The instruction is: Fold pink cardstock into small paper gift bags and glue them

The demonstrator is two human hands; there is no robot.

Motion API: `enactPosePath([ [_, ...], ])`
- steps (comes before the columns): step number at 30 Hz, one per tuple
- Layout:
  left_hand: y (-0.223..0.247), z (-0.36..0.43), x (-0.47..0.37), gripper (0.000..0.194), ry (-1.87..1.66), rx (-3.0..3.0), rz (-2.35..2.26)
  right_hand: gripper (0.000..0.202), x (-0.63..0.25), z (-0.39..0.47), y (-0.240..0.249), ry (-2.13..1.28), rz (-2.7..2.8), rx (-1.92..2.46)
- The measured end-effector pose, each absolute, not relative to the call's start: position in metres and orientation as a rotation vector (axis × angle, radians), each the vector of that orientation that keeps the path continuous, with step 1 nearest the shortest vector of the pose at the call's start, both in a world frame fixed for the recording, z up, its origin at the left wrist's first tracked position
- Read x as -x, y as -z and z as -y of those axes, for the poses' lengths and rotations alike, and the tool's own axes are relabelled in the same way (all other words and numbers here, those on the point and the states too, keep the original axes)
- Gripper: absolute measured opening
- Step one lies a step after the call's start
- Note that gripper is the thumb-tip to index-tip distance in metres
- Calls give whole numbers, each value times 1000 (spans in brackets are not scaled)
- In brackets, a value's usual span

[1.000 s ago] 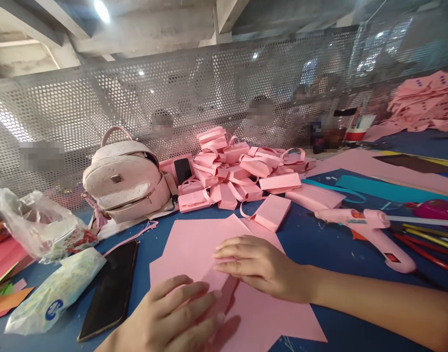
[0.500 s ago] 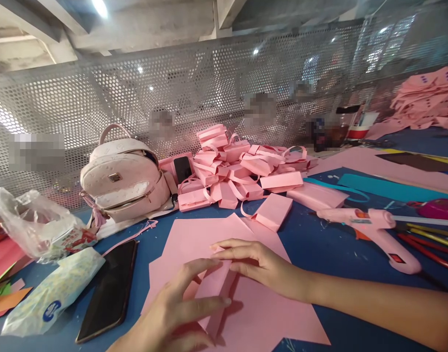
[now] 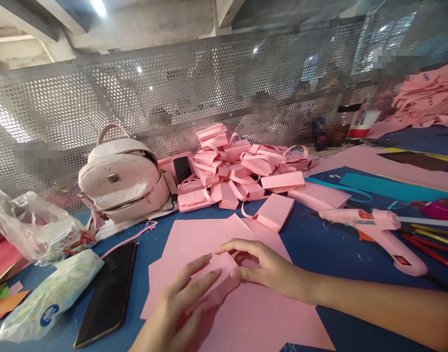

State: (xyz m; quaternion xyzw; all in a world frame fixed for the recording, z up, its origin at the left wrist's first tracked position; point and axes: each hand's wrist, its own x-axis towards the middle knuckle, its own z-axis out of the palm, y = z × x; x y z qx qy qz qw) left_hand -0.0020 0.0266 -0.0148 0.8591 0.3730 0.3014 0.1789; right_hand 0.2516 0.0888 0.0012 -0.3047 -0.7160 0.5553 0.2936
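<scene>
A small folded pink paper box is between my hands, over flat pink paper sheets. My left hand lies along its near left side, fingers bent over the top. With thumb and fingers, my right hand grips the far right end of the box. Both hands are closed on it, and part of the box is hidden behind my left fingers. Just beyond the sheets lies a finished-looking pink paper bag with a strip handle.
A heap of pink paper bags lies at the back beside a pale pink backpack. To the right is a pink glue gun. On the left are a phone, a tissue pack and a clear plastic bag.
The paper box has turned and shifted slightly up and right. My left hand has moved right and closed in on it; my right fingers now curl round its end.
</scene>
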Motion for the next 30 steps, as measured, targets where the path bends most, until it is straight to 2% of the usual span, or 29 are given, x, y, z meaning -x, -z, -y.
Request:
enactPosePath([
  [4, 17, -33, 8, 54, -769, -2584, -1036, 43, -251, -88, -3, -1468, 1922, 834],
  [8, 9, -37, 12, 82, -796, -2741, -994, 33, -252, -87, -6, -1399, 1931, 851],
  [14, -3, -31, 8, 60, -869, -2643, -956, 33, -254, -84, -10, -1310, 2053, 884],
  [18, -1, -28, 5, 53, -912, -2554, -958, 26, -253, -79, -11, -1226, 2206, 738],
  [20, 1, -29, 3, 60, -874, -2535, -923, 26, -253, -76, -11, -1215, 2234, 706],
  [22, 2, -29, 1, 77, -809, -2531, -868, 26, -253, -74, -13, -1212, 2238, 726],
  [23, 2, -29, 0, 79, -788, -2525, -859, 28, -253, -73, -13, -1221, 2237, 737],
  [26, -3, -25, -3, 68, -791, -2463, -924, 39, -254, -73, -15, -1276, 2237, 708],
  [30, -11, -19, -5, 56, -884, -2380, -982, 68, -253, -76, -12, -1241, 2270, 645],
])
